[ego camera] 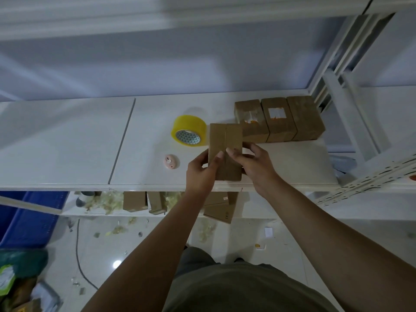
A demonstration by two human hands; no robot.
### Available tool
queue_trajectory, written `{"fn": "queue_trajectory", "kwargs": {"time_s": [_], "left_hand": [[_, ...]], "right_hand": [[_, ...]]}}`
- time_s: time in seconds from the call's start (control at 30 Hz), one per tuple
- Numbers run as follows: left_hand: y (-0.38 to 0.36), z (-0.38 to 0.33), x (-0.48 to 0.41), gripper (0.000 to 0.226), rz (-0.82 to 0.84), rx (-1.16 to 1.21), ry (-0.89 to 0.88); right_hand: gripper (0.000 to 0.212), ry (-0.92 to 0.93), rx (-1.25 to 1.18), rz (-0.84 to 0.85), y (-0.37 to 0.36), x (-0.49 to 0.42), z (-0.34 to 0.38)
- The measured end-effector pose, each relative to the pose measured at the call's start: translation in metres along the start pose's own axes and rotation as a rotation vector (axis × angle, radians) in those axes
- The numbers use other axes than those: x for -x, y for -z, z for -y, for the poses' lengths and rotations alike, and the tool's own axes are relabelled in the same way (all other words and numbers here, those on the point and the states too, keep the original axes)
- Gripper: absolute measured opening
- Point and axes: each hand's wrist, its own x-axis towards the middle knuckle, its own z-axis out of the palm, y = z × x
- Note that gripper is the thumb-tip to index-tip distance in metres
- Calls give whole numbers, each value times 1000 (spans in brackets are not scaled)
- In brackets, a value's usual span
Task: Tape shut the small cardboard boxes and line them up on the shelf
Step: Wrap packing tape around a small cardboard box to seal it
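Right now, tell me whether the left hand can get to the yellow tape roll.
Probably yes. The tape roll lies just beyond and left of the left hand on the shelf, with bare surface between. But that hand is gripping the cardboard box and must let go first.

The picture is dim and a bit bluish. The white shelf (67,140) is the brightest part. A bright spot of glare shines on the floor tiles (117,264) at the lower left. The tape roll (188,129) throws a soft shadow behind it. The top is blurry and smeared. Straight lines bend near the edges, like the shelf post (369,176).
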Motion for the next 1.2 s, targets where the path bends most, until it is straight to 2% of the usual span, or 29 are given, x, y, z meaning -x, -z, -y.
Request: {"fn": "queue_trajectory", "kwargs": {"time_s": [0.07, 0.1, 0.17, 0.2, 0.3, 0.4, 0.57, 0.77, 0.93, 1.0, 1.1, 1.2], "left_hand": [[-2, 5, -1, 31, 42, 45, 14], [-2, 7, -1, 37, 79, 89, 35], [0, 13, -2, 66, 129, 153, 81], [2, 18, -2, 71, 137, 128, 66], [2, 30, -2, 49, 128, -175, -76], [4, 38, -9, 45, 62, -360, -114], [13, 50, -18, 74, 52, -667, -79], [20, 56, -32, 76, 53, -699, 2], [28, 53, -29, 86, 114, -690, -20], [45, 49, -26, 72, 10, -597, -155], [87, 31, -41, 28, -274, -438, -381], [127, 3, -78, 29, -450, -342, -302]], "right_hand": [[52, -12, 2, 2, 1, -3, 0], [56, -20, 12, 3, 2, -5, -1], [65, -35, 95, -19, 2, -9, -2], [68, -29, 173, -40, 2, -11, -4], [57, 23, 393, -110, 2, -11, -15], [46, 33, 441, -105, 0, -10, -25], [40, 32, 485, -69, -7, -19, -26], [42, 55, 515, -75, -16, -21, -23], [56, -58, 522, -93, -20, -26, -15], [69, -44, 521, -151, -21, -28, -8], [66, 231, 580, -310, -29, -27, 6], [62, 482, 660, -278, -55, -34, 27]]}}
